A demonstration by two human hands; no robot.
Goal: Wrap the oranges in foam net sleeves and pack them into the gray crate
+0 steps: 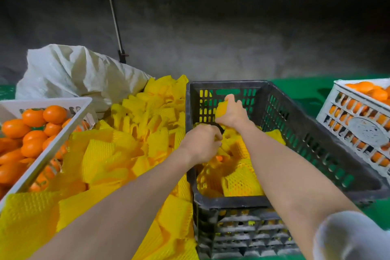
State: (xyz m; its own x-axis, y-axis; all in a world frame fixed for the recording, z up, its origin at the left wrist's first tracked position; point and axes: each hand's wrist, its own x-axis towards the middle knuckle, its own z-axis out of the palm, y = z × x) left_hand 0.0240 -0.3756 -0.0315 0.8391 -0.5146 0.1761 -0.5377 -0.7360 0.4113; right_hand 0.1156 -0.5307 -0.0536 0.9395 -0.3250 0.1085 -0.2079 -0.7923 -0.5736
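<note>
Hands reach into the gray crate (pixel 232 203). The right hand (pixel 234 114) curls its fingers around a sleeved orange (pixel 221 110), held above the wrapped oranges (pixel 242 183) lying inside. The left hand (pixel 202 143), fingers clenched, pinches a yellow foam sleeve (pixel 224 150) just inside the crate's left wall. Loose sleeves (pixel 130 133) are piled to the left, beside a white crate (pixel 42 102) of bare oranges (pixel 33 117).

The gray crate (pixel 316 148) is open on top, and its right half stands free along the wall. Wrapped oranges (pixel 242 183) fill its left and near part. The heap of foam net sleeves (pixel 130 133) lies against its left wall, closing that side. A bare green strip (pixel 312 95) separates it from the white crate (pixel 358 124) on the right.
</note>
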